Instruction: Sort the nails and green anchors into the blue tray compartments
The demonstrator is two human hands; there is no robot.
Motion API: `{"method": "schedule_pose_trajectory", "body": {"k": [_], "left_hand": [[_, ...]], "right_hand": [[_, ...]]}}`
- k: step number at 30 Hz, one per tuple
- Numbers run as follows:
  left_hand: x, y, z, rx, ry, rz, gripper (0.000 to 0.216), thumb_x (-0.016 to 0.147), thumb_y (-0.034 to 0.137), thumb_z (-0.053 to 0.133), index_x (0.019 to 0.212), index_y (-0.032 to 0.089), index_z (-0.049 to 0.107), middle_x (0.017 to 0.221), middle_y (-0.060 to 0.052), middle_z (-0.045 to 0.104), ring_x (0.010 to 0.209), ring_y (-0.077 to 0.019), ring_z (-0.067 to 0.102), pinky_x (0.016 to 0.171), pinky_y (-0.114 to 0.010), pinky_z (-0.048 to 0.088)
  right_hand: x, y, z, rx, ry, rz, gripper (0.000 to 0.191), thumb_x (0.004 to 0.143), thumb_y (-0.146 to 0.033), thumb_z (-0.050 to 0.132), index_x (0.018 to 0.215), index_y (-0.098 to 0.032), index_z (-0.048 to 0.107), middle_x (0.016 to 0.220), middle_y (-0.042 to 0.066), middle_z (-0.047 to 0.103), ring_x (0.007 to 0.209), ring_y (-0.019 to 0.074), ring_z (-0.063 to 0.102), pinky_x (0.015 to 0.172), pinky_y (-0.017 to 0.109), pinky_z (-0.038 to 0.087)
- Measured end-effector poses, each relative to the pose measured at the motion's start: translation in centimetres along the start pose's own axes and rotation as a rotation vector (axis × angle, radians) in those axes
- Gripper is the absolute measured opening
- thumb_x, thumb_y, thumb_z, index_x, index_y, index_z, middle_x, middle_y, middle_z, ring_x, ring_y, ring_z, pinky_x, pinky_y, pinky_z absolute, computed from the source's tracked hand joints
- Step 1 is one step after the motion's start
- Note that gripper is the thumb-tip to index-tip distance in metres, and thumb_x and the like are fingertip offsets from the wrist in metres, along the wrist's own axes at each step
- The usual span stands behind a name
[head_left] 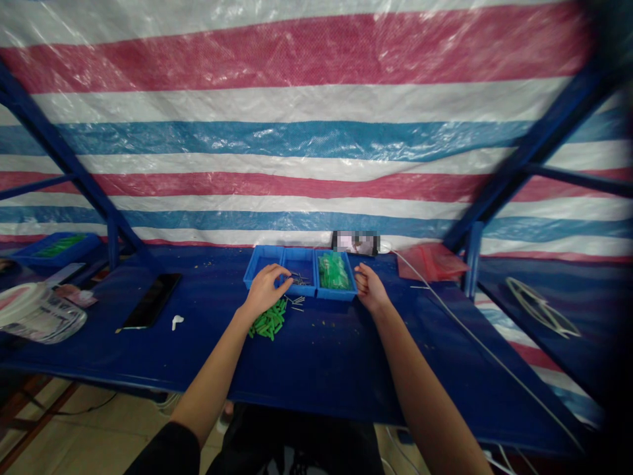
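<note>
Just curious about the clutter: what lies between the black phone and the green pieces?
The head view shows a white earbud on the blue tabletop, between the phone and green pieces.

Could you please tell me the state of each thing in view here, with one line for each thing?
left hand, curled over the tray's middle compartment
right hand, half-closed at the tray's right end
blue three-compartment tray, resting on the table
green plastic plugs, loose in a heap on the table
metal fasteners, scattered in the middle compartment
black phone, lying flat, screen dark
</note>
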State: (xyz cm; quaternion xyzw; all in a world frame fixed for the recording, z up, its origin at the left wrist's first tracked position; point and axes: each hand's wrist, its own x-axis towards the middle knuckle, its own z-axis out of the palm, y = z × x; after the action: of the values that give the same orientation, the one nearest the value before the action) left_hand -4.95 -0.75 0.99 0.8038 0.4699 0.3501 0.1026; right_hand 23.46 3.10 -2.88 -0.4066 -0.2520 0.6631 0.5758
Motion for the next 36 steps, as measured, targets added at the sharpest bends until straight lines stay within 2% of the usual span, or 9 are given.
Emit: {"method": "schedule_pose_trajectory", "body": {"k": [4, 6, 9, 19, 26, 36], "left_hand": [[-0.1, -0.3, -1.0, -0.055, -0.238, -0.015, 0.017, 0.079, 0.032, 0.056, 0.086, 0.019, 0.062, 0.079, 0.000, 0.064, 0.061, -0.0108, 0.053, 0.061, -0.023, 0.041], [-0.3, -0.3, -1.2, -0.025, -0.337, -0.009, 0.015, 0.077, 0.032, 0.057, 0.083, 0.020, 0.064, 0.076, 0.001, 0.065, 0.060, -0.0109, 0.055, 0.059, -0.022, 0.039], [-0.4, 0.0, -1.2, 0.053, -0.408, -0.013, 0.014, 0.076, 0.030, 0.057, 0.083, 0.021, 0.066, 0.074, 0.002, 0.067, 0.064, -0.0126, 0.058, 0.059, -0.022, 0.038], [-0.9, 1.0, -0.8, 0.312, -0.486, -0.026, 0.013, 0.074, 0.029, 0.058, 0.077, 0.021, 0.067, 0.071, -0.002, 0.067, 0.068, -0.0183, 0.061, 0.062, -0.025, 0.039], [-1.0, 0.7, -0.2, 0.339, -0.535, -0.042, 0.012, 0.071, 0.028, 0.060, 0.079, 0.021, 0.067, 0.073, -0.004, 0.067, 0.072, -0.0210, 0.062, 0.062, -0.027, 0.041], [-1.0, 0.7, -0.1, 0.354, -0.514, -0.066, 0.013, 0.073, 0.029, 0.059, 0.078, 0.020, 0.067, 0.075, -0.005, 0.067, 0.072, -0.0207, 0.061, 0.062, -0.027, 0.041]], "right_hand": [[0.2, 0.1, -0.2, -0.020, -0.008, -0.017, 0.020, 0.080, -0.037, 0.052, 0.071, -0.019, 0.048, 0.031, -0.013, 0.020, 0.025, 0.0041, 0.011, 0.024, 0.014, 0.010], [0.2, 0.1, -0.3, -0.018, -0.012, -0.020, 0.020, 0.080, -0.037, 0.052, 0.071, -0.019, 0.049, 0.032, -0.013, 0.020, 0.025, 0.0040, 0.011, 0.024, 0.014, 0.010], [0.2, 0.2, -0.3, -0.007, 0.005, -0.009, 0.020, 0.080, -0.036, 0.052, 0.071, -0.019, 0.049, 0.031, -0.013, 0.020, 0.025, 0.0039, 0.011, 0.024, 0.014, 0.010], [0.1, 0.1, -0.2, -0.003, 0.010, -0.001, 0.019, 0.080, -0.035, 0.052, 0.070, -0.019, 0.048, 0.031, -0.013, 0.019, 0.025, 0.0038, 0.012, 0.024, 0.014, 0.010], [0.2, 0.2, -0.3, -0.015, -0.008, -0.014, 0.019, 0.080, -0.036, 0.052, 0.071, -0.019, 0.049, 0.032, -0.013, 0.020, 0.025, 0.0040, 0.012, 0.024, 0.014, 0.010], [0.0, 0.0, -0.1, 0.007, 0.005, 0.003, 0.019, 0.081, -0.034, 0.050, 0.070, -0.019, 0.049, 0.031, -0.013, 0.020, 0.025, 0.0039, 0.011, 0.024, 0.014, 0.010]]}}
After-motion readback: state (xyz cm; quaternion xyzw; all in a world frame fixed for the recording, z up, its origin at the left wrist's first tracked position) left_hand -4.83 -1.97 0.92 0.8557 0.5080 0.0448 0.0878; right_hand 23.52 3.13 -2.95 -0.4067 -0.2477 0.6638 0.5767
